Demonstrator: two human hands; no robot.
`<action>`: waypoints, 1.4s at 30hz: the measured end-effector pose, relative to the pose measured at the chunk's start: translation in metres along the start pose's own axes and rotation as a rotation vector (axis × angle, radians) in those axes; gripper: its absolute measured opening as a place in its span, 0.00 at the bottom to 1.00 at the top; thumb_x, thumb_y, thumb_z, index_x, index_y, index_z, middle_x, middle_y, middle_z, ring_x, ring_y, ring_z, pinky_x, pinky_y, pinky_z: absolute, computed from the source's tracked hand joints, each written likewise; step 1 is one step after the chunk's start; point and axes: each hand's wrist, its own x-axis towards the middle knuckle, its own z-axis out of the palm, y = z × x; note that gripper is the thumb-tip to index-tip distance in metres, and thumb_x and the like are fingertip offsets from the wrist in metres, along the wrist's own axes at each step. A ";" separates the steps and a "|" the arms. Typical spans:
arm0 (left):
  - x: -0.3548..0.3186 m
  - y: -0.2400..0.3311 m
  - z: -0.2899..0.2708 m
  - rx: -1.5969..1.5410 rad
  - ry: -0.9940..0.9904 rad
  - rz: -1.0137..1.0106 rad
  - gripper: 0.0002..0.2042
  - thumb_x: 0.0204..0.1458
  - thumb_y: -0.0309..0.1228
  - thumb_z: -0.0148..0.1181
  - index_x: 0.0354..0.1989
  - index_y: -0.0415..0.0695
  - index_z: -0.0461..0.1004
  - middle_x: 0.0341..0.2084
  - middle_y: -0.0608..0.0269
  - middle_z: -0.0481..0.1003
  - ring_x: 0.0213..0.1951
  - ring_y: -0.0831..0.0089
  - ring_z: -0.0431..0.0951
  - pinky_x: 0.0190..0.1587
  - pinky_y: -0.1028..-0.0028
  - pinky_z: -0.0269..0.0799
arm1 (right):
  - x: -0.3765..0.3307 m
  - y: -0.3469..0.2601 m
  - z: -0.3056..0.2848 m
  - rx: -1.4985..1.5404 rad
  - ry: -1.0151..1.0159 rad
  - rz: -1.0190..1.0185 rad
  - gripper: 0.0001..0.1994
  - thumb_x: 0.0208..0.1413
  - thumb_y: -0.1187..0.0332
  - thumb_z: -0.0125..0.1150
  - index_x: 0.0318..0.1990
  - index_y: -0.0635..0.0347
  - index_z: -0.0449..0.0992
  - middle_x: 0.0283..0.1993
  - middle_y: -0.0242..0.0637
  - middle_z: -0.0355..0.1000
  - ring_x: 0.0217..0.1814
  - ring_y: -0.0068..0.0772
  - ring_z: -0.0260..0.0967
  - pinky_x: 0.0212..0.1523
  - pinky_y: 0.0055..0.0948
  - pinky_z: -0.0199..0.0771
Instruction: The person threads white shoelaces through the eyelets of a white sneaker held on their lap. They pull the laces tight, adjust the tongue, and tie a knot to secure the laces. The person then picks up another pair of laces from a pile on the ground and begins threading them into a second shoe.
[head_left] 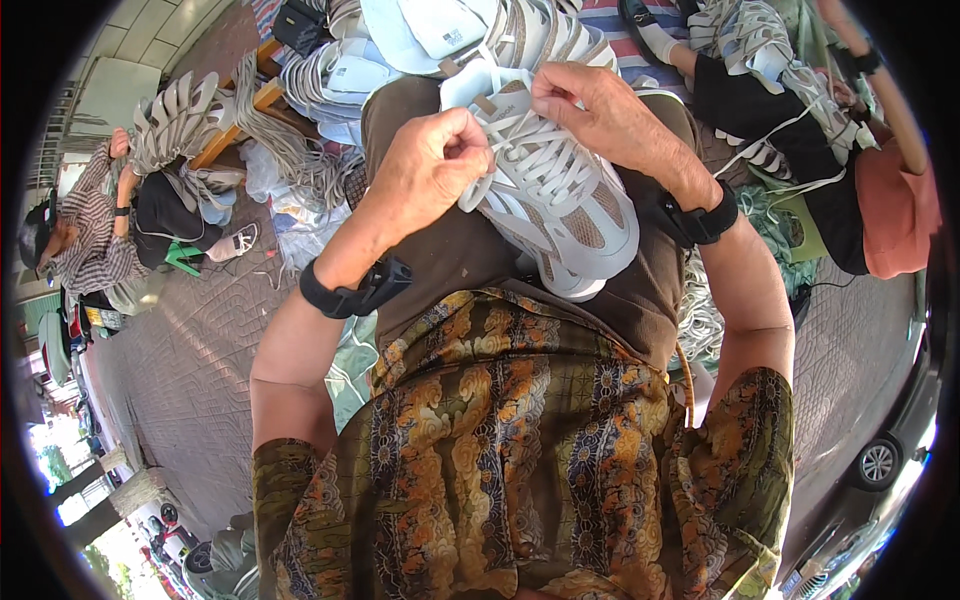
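Far left: a seated person in a striped top (85, 245) is seen beside a heap of pale shoe uppers (185, 120) on the brick paving (190, 350).
Left hand: the left hand (432, 165) is clenched on a white lace (478, 185) pulled sideways from the shoe.
Shoe: a white and beige sneaker (560, 205) is laid on the lap, toe pointing toward the body.
Right hand: the right hand (600, 115) is pinched on the lacing near the tongue.
Wrists: black bands are worn on both.
Far right: another person in black with an orange cloth (895, 205) is seen among laces.
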 end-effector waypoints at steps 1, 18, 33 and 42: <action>-0.002 0.000 0.000 0.065 0.029 0.009 0.02 0.49 0.23 0.55 0.30 0.39 0.68 0.22 0.69 0.69 0.27 0.79 0.69 0.32 0.75 0.65 | 0.000 -0.002 0.000 -0.004 -0.007 0.014 0.06 0.55 0.73 0.59 0.34 0.64 0.69 0.28 0.35 0.65 0.31 0.27 0.62 0.34 0.27 0.66; 0.010 0.004 0.020 0.787 0.508 0.639 0.10 0.44 0.18 0.55 0.36 0.42 0.69 0.17 0.61 0.68 0.22 0.61 0.70 0.29 0.66 0.65 | -0.001 -0.011 -0.013 -0.083 0.030 0.109 0.06 0.55 0.72 0.58 0.32 0.64 0.70 0.24 0.39 0.67 0.27 0.33 0.64 0.32 0.31 0.65; 0.014 -0.005 0.017 -0.364 0.186 0.202 0.08 0.52 0.17 0.48 0.38 0.38 0.71 0.31 0.66 0.76 0.36 0.80 0.75 0.43 0.80 0.69 | 0.001 0.018 -0.075 0.287 -0.028 0.267 0.05 0.57 0.71 0.57 0.38 0.62 0.70 0.28 0.25 0.65 0.31 0.19 0.63 0.34 0.21 0.65; 0.007 0.006 0.006 -0.294 0.019 0.105 0.08 0.50 0.26 0.54 0.38 0.40 0.72 0.35 0.69 0.74 0.41 0.80 0.72 0.46 0.77 0.65 | 0.017 0.012 -0.086 0.491 0.132 0.290 0.10 0.59 0.64 0.57 0.30 0.60 0.73 0.23 0.24 0.68 0.24 0.12 0.62 0.26 0.16 0.63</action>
